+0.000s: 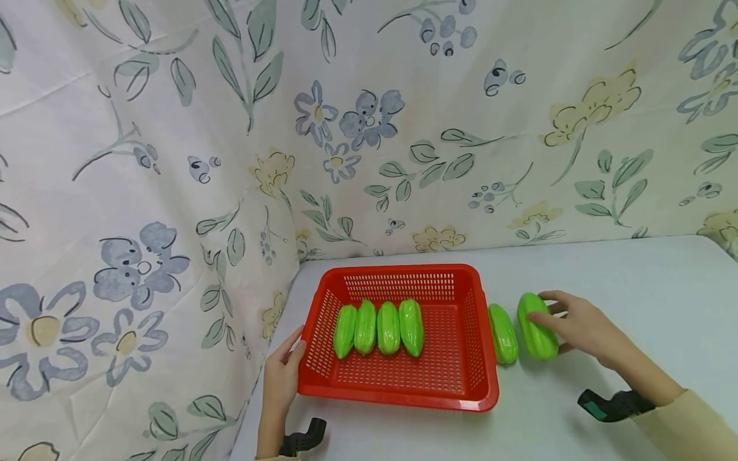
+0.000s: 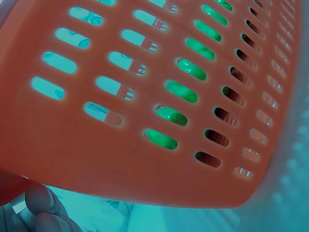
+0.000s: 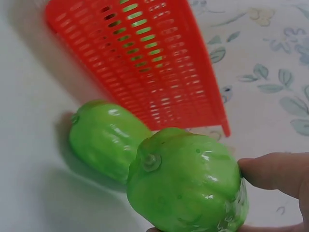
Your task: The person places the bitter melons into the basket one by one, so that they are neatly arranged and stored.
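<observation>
My right hand (image 1: 585, 326) grips a glossy green papaya (image 1: 537, 328), thumb on one side and fingers on the other. In the right wrist view this papaya fills the lower middle, its stem end facing the camera. Just left of it a second papaya (image 1: 504, 334) lies on the table beside the basket. My left hand (image 1: 281, 374) holds the left rim of the red plastic basket (image 1: 450, 378); in the left wrist view its fingertips (image 2: 41, 198) show at the rim. Several papayas (image 1: 389, 328) lie side by side in the basket's left and middle part.
The basket stands on a white table (image 1: 623, 275), its right wall between the inside papayas and the outside ones. Behind and to the left hangs a floral cloth (image 1: 369, 192). A dark wrist device (image 1: 617, 404) sits on each arm.
</observation>
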The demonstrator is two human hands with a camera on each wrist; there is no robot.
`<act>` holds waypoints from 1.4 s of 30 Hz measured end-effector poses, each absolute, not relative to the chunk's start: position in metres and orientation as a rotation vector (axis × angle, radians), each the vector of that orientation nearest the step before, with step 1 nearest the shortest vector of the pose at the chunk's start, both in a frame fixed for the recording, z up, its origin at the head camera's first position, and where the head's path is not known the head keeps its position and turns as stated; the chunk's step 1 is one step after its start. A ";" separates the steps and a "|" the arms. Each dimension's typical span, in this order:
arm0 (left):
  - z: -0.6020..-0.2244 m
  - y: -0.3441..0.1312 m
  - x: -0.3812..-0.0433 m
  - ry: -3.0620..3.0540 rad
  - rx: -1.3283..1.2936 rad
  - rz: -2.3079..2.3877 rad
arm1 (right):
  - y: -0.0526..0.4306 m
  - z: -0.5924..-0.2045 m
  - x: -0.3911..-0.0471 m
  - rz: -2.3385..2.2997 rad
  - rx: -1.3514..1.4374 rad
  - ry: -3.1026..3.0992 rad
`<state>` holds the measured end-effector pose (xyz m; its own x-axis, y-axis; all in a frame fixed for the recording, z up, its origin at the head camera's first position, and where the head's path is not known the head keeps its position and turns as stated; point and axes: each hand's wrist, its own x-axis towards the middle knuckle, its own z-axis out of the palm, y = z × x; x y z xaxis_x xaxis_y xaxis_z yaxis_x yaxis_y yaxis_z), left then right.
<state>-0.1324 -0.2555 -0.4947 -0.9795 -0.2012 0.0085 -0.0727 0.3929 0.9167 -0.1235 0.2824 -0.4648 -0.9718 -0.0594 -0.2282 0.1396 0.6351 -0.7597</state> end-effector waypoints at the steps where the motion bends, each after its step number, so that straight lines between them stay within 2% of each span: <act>1: -0.495 -0.256 -0.133 -2.518 0.247 -1.654 | 0.282 -0.462 -0.123 -1.252 0.062 2.627; 27: -0.497 -0.257 -0.133 -2.507 0.236 -1.643 | 0.295 -0.403 -0.124 -1.325 0.028 2.668; 42: -0.497 -0.257 -0.133 -2.503 0.233 -1.669 | 0.288 -0.398 -0.127 -1.337 0.021 2.678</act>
<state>-0.1331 -0.2566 -0.4974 -0.9804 -0.1960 0.0180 -0.0588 0.3788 0.9236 -0.1270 0.2878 -0.3981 -0.9890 -0.0531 -0.1381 0.0785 0.6030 -0.7939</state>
